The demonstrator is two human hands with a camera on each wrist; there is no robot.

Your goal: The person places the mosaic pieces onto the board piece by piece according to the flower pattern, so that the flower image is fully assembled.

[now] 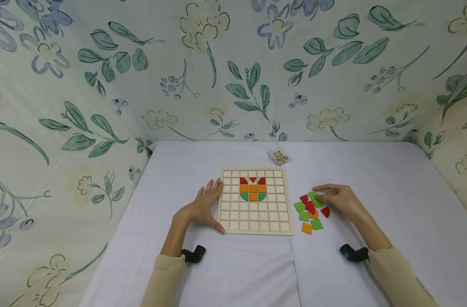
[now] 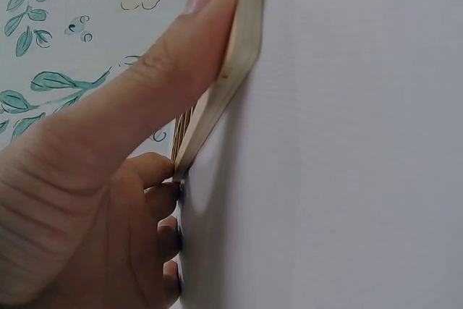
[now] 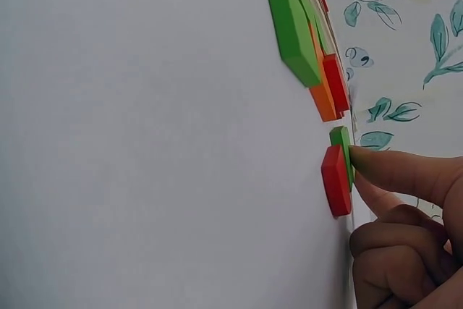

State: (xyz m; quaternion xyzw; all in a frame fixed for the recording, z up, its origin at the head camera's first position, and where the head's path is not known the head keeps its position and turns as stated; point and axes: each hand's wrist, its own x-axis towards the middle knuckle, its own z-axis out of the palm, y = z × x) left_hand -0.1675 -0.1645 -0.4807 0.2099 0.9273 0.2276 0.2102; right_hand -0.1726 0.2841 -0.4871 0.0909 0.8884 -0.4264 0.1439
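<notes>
Flowered cloth (image 1: 256, 49) walls the space behind the board (image 1: 256, 216), and a white table (image 1: 249, 273) bears it. The left hand (image 1: 203, 207), fingers spread, touches the board's left edge; the right hand (image 1: 342, 200) works to its right. In the board's upper middle, three rows of a red, orange and green design (image 1: 252, 188) are laid; cells below stand bare, so it seems part done. A card (image 1: 281, 157) lies beyond the board; loose pieces (image 1: 304, 216) remain to its right, thumb and finger pinching a green one (image 3: 341, 137)

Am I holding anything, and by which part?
Your left hand rests open against the board's left edge. Your right hand touches a green tile with its thumb; I can't tell if it's pinched.
</notes>
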